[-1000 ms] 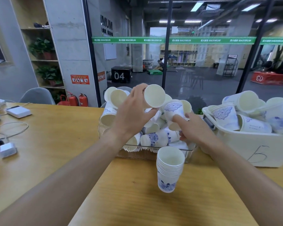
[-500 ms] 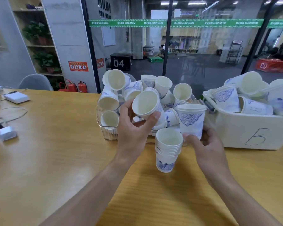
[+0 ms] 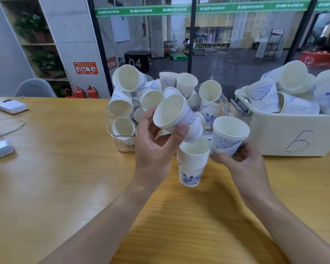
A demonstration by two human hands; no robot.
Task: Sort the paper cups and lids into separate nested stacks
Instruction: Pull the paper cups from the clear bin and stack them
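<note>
Head view gives me both hands over the wooden table (image 3: 55, 187), raised in front of the piled cups. My left hand (image 3: 154, 151) grips a tilted paper cup (image 3: 171, 114), thumb on its near side and fingers curled behind, the mouth turned toward the camera and to the left. That cup looks like 2 or more nested together, judging by the doubled rim, though I cannot count them. My right hand (image 3: 244, 162) holds a second cup (image 3: 228, 135) from below, fingers wrapped round its base, mouth up and leaning slightly; its rim also shows stacked edges.

Between the hands, standing upright on the table, is the nested stack (image 3: 192, 164) of blue-patterned cups, its top mouth open just under the left-hand cup and just beside the right fingers (image 3: 217, 159).

Behind the stack sits a clear plastic bin (image 3: 120, 141) heaped with loose cups lying every way. To the right is a white tub (image 3: 286, 136) marked with a handwritten "5", also full of cups. I see no separate pile of lids.

At the far left edge of the table lie 2 small white devices (image 3: 11, 106) with cables (image 3: 10, 126). Beyond the table are a grey chair (image 3: 35, 88), a shelf with plants (image 3: 44, 61), red fire extinguishers (image 3: 91, 92) and a glass wall.
</note>
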